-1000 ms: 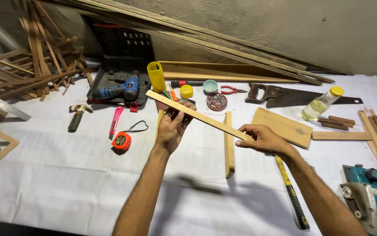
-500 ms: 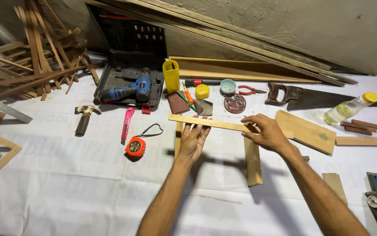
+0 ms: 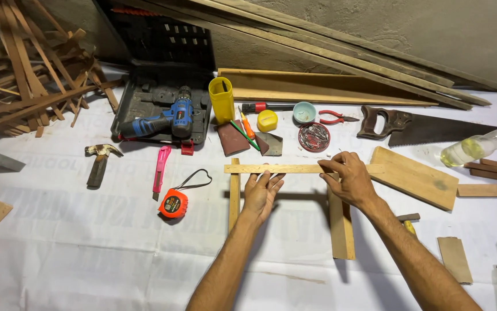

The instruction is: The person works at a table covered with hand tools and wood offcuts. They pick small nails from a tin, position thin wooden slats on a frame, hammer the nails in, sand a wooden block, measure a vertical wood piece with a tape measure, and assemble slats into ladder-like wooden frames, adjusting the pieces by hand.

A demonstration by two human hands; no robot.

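The left hand is lying flat with fingers spread, its fingertips pressing up against the thin wooden strip that is lying crosswise on the worktop. The right hand is curling over the strip's right part, pinching it between thumb and fingers. The strip is resting across the tops of two upright slats, the narrow left slat and the wider right slat, so the three are forming an open frame shape.

Nothing seems to be fixing the joints, so a small push from either hand could slide the strip off square or knock the narrow slat askew. The strip's right end is lying near the flat board, which could catch it.

Just beyond the strip a round tin of nails, sandpaper pieces and a pencil are crowding the space. An orange tape measure and a pink utility knife are lying to the left, a handsaw to the right.
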